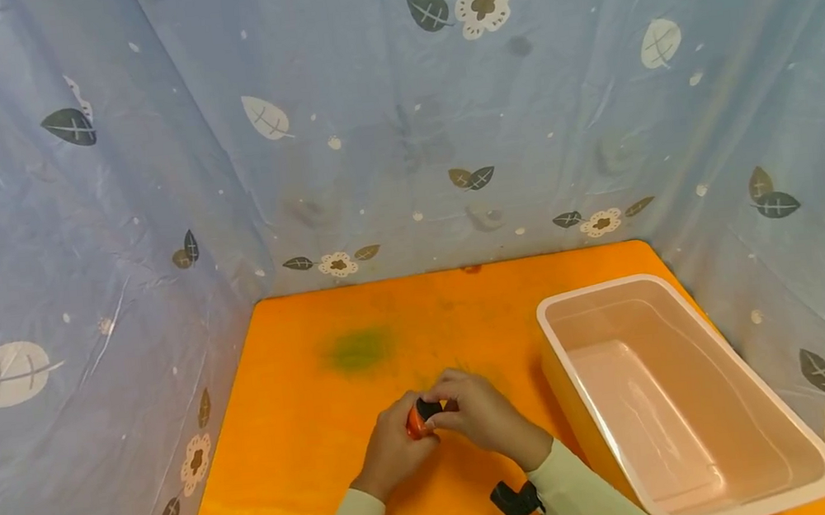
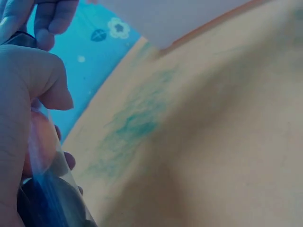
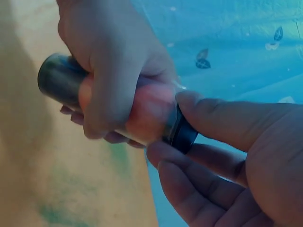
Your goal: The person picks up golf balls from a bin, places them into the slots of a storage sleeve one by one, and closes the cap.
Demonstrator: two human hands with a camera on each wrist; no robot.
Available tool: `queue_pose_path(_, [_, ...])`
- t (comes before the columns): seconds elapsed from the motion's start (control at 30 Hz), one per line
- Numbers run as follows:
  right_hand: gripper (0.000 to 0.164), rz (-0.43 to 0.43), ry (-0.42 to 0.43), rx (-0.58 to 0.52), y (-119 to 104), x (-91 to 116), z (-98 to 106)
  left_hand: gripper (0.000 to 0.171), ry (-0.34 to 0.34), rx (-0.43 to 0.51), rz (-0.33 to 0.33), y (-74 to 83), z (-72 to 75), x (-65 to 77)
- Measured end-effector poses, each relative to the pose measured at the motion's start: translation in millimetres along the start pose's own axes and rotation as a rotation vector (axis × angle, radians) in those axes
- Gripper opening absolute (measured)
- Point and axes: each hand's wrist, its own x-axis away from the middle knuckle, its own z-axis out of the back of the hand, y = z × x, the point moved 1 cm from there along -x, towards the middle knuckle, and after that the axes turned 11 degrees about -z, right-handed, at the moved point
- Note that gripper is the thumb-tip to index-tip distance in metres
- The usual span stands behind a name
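Observation:
Near the front middle of the table [image 1: 307, 483], both hands are at one small cylindrical container [image 1: 415, 425], orange-red with black ends. My left hand [image 1: 394, 450] grips it round the body, as the right wrist view shows. Thumb and fingers of my right hand [image 1: 483, 416] pinch the black cap [image 3: 183, 135] at one end. The other black end [image 3: 60, 80] sticks out past the left hand. A clear, shiny wall [image 2: 47, 189] of the container shows below the left thumb in the left wrist view. Much of the body is hidden by the left hand.
A large pale plastic tub [image 1: 696, 412] stands on the right of the orange tabletop. Blue curtains [image 1: 385, 127] printed with leaves and flowers hang behind and at both sides. A green stain [image 1: 358, 350] marks the table beyond the hands.

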Motion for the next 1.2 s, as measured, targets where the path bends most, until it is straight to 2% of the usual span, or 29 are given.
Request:
queue_pose_path(0.2, [0.023,0.005,-0.065,0.005,10,4,-1,0.043,-0.067,-0.019,0.009,-1.3,-5.1,1.0])
queue_pose_path(0.33, [0.025,0.004,-0.065,0.003,10,4,0,0.043,-0.070,-0.020,-0.002,-1.2,-3.9,-2.0])
queue_pose_path(0.43, [0.027,-0.004,-0.041,0.004,8,6,6,0.047,-0.036,0.017,-0.032,0.9,-6.0,-8.0])
queue_pose_path(0.57, [0.036,-0.007,0.016,0.022,1,11,16,0.050,0.025,0.066,-0.104,6.9,-10.5,-17.6])
queue_pose_path(0.67, [0.047,-0.030,0.087,0.023,-3,15,22,0.047,0.075,0.046,-0.121,11.2,-13.5,-23.5])
queue_pose_path(0.8, [0.050,-0.077,0.231,-0.021,5,25,21,0.041,0.145,0.045,-0.057,14.1,-17.0,-30.3])
queue_pose_path(0.87, [0.043,-0.088,0.307,-0.057,15,32,17,0.043,0.167,0.107,-0.002,14.4,-18.5,-31.8])
queue_pose_path(0.97, [0.035,-0.102,0.409,-0.106,33,44,10,0.049,0.177,0.247,0.095,15.1,-22.5,-31.8])
queue_pose_path(1.1, [0.026,-0.161,0.515,-0.158,54,57,3,0.053,0.116,0.392,0.188,15.7,-31.7,-29.6])
queue_pose_path(1.2, [0.023,-0.213,0.523,-0.170,64,62,1,0.051,0.033,0.387,0.212,14.1,-39.4,-26.0])
